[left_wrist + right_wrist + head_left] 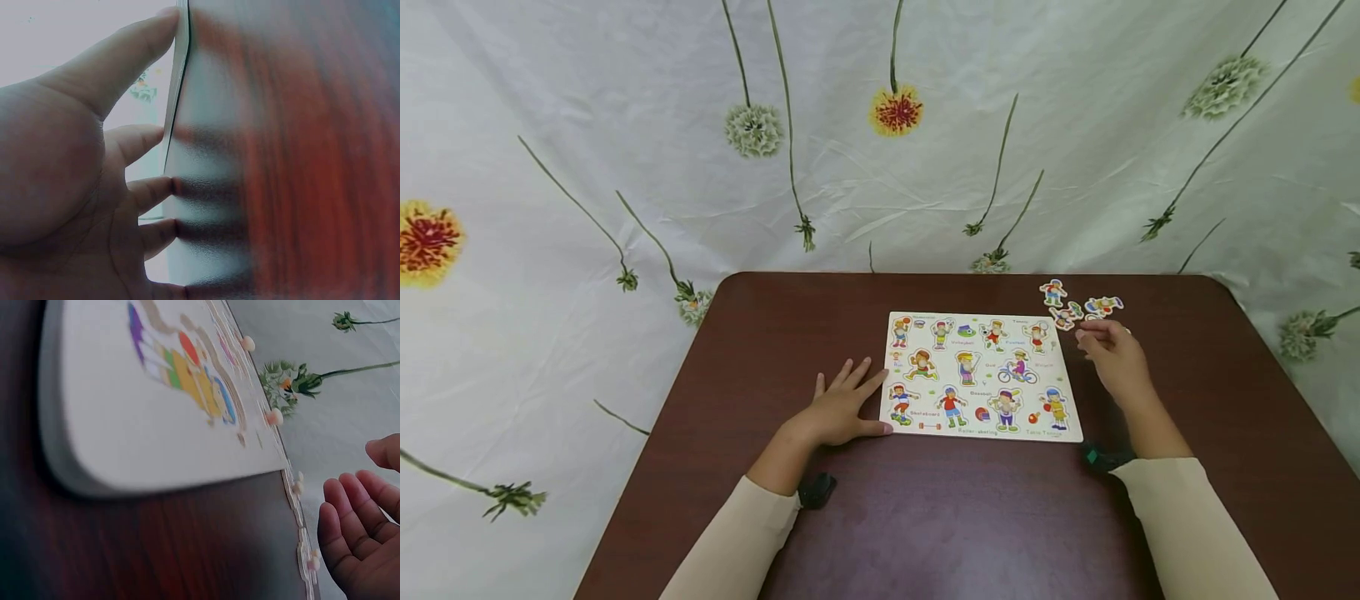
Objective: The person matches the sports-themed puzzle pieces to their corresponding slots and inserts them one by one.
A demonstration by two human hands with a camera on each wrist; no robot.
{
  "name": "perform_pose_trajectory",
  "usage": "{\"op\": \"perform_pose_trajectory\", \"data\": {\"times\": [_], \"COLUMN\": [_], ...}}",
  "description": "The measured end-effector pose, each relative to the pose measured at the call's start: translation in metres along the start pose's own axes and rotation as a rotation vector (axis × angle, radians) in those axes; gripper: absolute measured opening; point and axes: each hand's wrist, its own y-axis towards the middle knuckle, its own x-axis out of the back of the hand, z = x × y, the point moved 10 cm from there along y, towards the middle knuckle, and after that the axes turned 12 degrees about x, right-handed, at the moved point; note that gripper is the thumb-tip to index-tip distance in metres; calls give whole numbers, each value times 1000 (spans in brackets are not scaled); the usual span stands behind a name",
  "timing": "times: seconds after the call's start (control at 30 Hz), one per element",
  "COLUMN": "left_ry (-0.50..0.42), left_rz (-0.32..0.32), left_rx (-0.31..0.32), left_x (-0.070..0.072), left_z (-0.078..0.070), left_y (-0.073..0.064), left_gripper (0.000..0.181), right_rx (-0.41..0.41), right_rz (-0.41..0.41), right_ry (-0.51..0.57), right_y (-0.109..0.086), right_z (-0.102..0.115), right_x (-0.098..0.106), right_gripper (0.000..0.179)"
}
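Observation:
A white wooden puzzle board (943, 372) printed with children playing sports lies flat on the table. My left hand (841, 410) rests with spread fingers at its left edge, and the thumb touches the lower left corner. The left wrist view shows that thumb (119, 59) against the board's side. Beyond the far right corner lies a small group of loose figure pieces (1053, 293). My right hand (1116, 362) hovers beside them, its fingers loosely bent. In the right wrist view, thumb and fingers (356, 515) stand apart with no piece visible between them.
Small pale knobs (275, 417) stick up from pieces in the board. The dark brown table (940, 517) ends at a far edge before a white cloth (662, 100) printed with flowers. A dark wrist device (817, 491) sits under the left wrist.

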Motion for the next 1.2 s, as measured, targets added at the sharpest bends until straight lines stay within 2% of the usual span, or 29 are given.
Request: {"op": "perform_pose_trajectory", "data": {"times": [0.1,0.3,0.53,0.77,1.03,1.2], "left_ry": [-1,-2,-2,1,2,0], "left_rz": [0,1,1,2,-5,-4], "left_rx": [1,-3,-7,-7,-7,-4], "left_x": [0,1,1,0,1,2], "left_z": [0,0,-1,0,-1,-1], "left_y": [0,-1,-1,-1,-2,-3], "left_gripper": [91,92,92,91,91,91], "right_rx": [-44,-139,-193,-257,-226,-215], "right_rz": [-24,-39,43,123,210,232], "right_ry": [-31,-188,-260,-306,-436,-476], "right_y": [1,7,18,26,38,42], "right_z": [-6,-17,-32,-48,-48,-48], "right_x": [10,29,37,36,31,29], "right_gripper": [43,44,51,50,48,42]}}
